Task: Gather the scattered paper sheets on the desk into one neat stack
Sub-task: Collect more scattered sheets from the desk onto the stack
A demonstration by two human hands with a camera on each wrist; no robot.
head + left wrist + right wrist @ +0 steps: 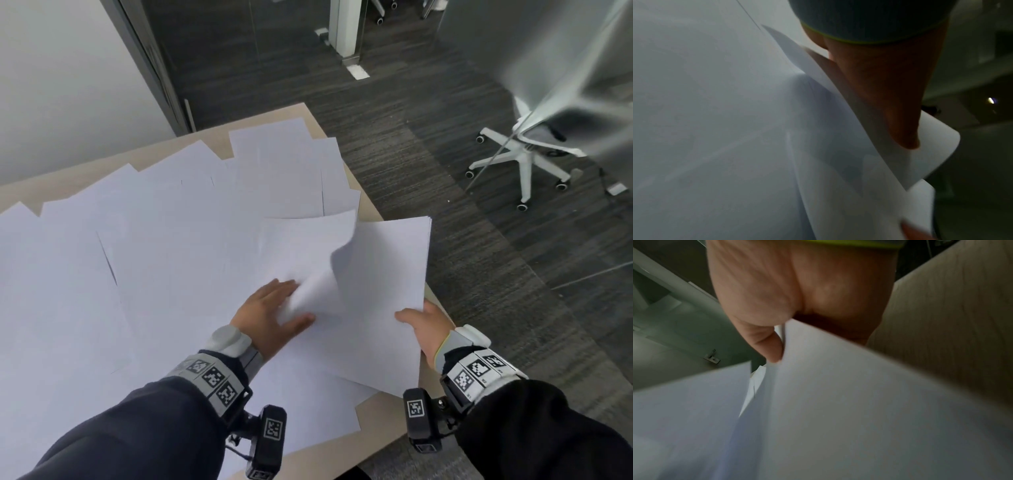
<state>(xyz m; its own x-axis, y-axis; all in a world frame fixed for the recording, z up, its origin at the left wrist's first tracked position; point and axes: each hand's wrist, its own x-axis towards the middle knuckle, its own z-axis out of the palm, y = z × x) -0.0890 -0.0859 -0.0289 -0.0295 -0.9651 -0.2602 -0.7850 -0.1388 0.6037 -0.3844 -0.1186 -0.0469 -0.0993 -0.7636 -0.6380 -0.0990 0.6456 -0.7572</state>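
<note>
Many white paper sheets (164, 219) lie scattered and overlapping across the beige desk (390, 407). My right hand (423, 323) grips the near right edge of a thin stack of sheets (387, 284) raised off the desk at its right side; in the right wrist view my thumb (774, 350) presses on that stack (838, 402). My left hand (274, 311) pinches the curled corner of one loose sheet (308, 246), which bends up beside the stack. In the left wrist view my thumb (902, 126) lies on that bent sheet (931, 149).
The desk's right edge (371, 205) runs close past the held stack, with dark carpet (479, 257) beyond. A white swivel chair (524, 161) stands on the floor at the right. A grey wall (61, 75) borders the desk at the far left.
</note>
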